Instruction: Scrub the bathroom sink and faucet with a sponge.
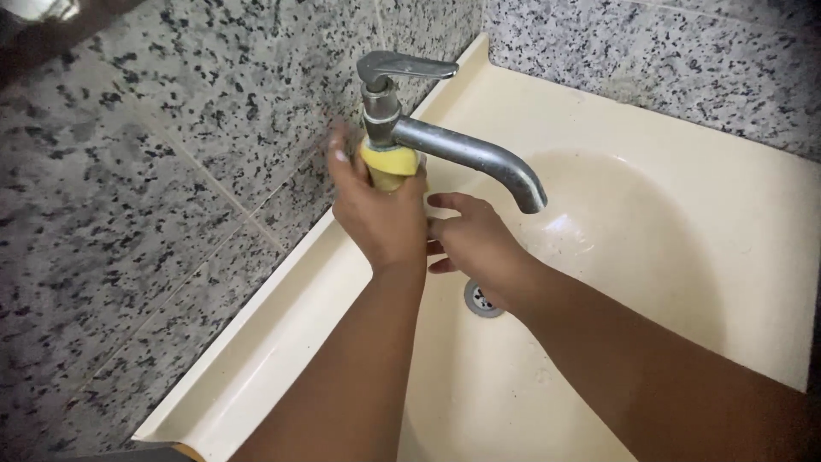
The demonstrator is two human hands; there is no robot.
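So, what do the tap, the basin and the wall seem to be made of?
Tap: metal, dull grey with a soft sheen.
Basin: smooth cream ceramic or plastic; I cannot tell which.
Wall: speckled grey granite-like tiles, polished, with visible joints.

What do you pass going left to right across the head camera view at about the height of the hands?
Speckled granite wall tiles → cream sink ledge → left hand around a yellow sponge at the tap base → right hand → tap spout tip → sink bowl.
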